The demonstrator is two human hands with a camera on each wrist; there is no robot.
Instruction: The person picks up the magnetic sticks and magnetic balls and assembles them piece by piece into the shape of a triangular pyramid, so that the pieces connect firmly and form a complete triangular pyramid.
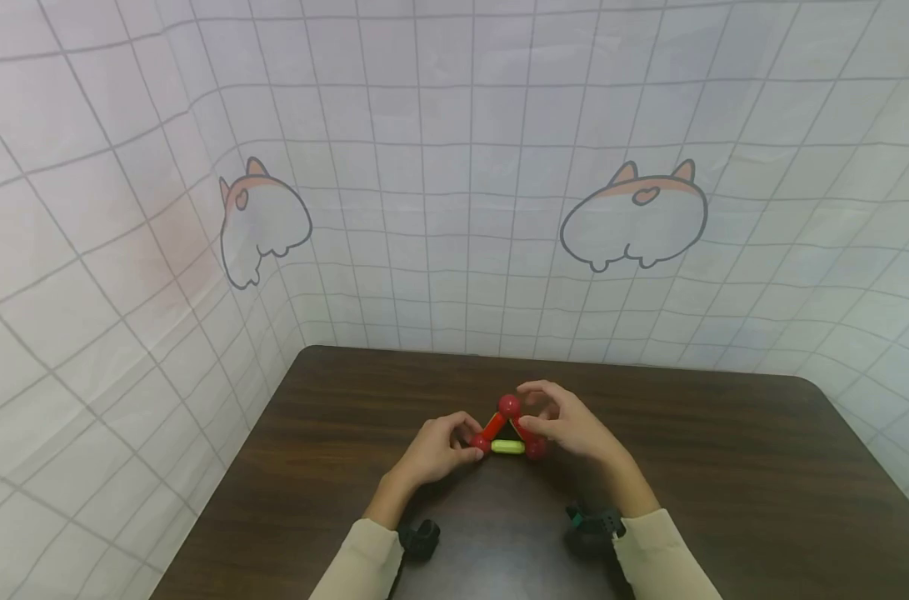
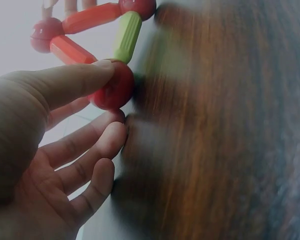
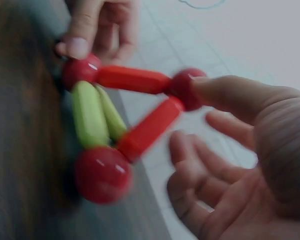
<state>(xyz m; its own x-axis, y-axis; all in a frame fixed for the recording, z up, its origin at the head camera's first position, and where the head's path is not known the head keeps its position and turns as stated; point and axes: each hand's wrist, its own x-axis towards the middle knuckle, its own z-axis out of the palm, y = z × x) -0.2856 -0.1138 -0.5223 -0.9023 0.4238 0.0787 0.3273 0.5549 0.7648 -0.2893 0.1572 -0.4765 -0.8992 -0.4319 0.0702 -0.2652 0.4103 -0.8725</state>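
Red balls and stubby rods form a small triangular frame on the table. In the head view a yellow-green rod [image 1: 508,447] runs along its near side, and a red rod [image 1: 493,426] slants up to the top ball [image 1: 509,406]. My left hand [image 1: 441,448] pinches the left ball [image 2: 115,87] between thumb and fingers. My right hand [image 1: 570,421] is at the top ball; its thumb [image 3: 230,95] touches that ball [image 3: 186,89], the other fingers loosely bent beside it. A second yellow-green rod [image 3: 111,112] shows behind the front one. The right ball [image 3: 103,175] is nearest the right wrist camera.
The dark wood table [image 1: 724,467] extends around both hands. A white grid-patterned curtain [image 1: 439,208] with cartoon animal prints hangs behind it and along the sides. Dark wrist devices [image 1: 420,540] are strapped at both cuffs.
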